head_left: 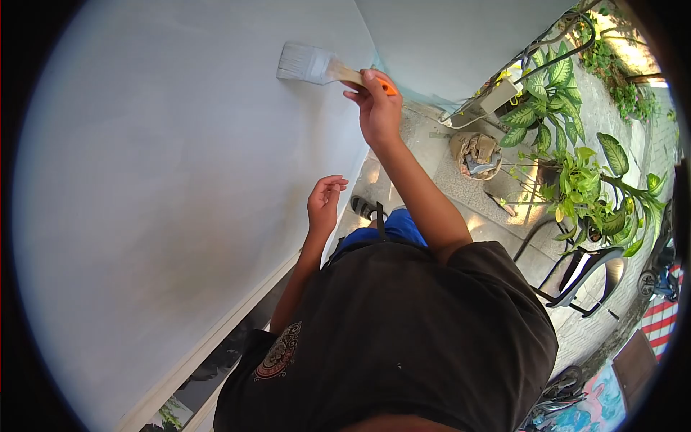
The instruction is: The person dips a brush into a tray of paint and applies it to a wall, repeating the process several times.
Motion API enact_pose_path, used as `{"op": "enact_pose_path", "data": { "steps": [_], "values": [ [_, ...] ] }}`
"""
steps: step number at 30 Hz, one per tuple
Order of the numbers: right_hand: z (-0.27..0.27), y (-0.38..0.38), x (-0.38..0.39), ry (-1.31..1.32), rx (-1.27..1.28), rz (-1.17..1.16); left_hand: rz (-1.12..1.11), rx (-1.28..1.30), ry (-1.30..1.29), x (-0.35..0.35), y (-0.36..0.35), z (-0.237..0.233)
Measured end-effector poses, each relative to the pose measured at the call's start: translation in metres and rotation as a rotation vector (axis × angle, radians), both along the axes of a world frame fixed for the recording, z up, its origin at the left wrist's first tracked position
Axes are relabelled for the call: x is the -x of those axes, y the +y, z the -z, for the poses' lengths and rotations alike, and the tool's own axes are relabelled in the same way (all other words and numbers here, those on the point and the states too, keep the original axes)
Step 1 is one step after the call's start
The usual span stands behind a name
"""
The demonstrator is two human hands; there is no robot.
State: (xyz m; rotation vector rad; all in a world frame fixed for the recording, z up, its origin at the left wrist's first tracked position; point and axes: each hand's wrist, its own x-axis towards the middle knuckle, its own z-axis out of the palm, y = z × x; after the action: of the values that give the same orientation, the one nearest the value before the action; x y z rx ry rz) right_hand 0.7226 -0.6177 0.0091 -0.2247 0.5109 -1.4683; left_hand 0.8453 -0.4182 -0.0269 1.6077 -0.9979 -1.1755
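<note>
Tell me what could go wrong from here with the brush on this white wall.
1. The right hand grips the wide flat paintbrush with a wooden, orange-tipped handle only at its end, so it may slip and fall.
2. The left hand hangs open close to the white wall and might smudge any wet paint.
3. Drips may land on the blue trousers below.

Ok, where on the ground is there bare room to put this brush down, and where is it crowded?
Bare paving lies along the base of the wall, between the sandalled foot and the pot of rubble. Right of that pot it is crowded: leafy plants and a metal chair frame. The right hand holds the brush; the left hand is open.
</note>
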Motion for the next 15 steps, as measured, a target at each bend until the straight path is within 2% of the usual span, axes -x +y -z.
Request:
{"op": "enact_pose_path", "data": {
  "steps": [2, 6, 8, 10, 11, 14, 15],
  "values": [
    [0.030, -0.017, -0.002, -0.008, 0.001, -0.035, 0.009, 0.005, 0.000, 0.001, -0.001, -0.001],
    [0.132, -0.017, -0.002, -0.064, -0.136, -0.130, 0.012, 0.002, -0.014, 0.003, -0.002, -0.002],
    [0.182, -0.009, -0.001, 0.147, -0.272, -0.047, 0.008, -0.017, -0.025, 0.003, 0.001, -0.002],
    [0.232, 0.004, 0.003, 0.237, -0.370, -0.032, 0.005, -0.027, -0.026, 0.003, 0.002, -0.002],
    [0.237, 0.006, 0.005, 0.330, -0.464, -0.016, 0.004, -0.032, -0.023, 0.003, 0.002, 0.000],
    [0.245, 0.004, 0.002, 0.375, -0.521, 0.028, 0.004, -0.014, -0.013, 0.003, 0.002, 0.003],
    [0.226, 0.001, 0.000, 0.374, -0.521, 0.027, 0.003, -0.014, -0.015, 0.004, 0.001, 0.001]
  ]
}}
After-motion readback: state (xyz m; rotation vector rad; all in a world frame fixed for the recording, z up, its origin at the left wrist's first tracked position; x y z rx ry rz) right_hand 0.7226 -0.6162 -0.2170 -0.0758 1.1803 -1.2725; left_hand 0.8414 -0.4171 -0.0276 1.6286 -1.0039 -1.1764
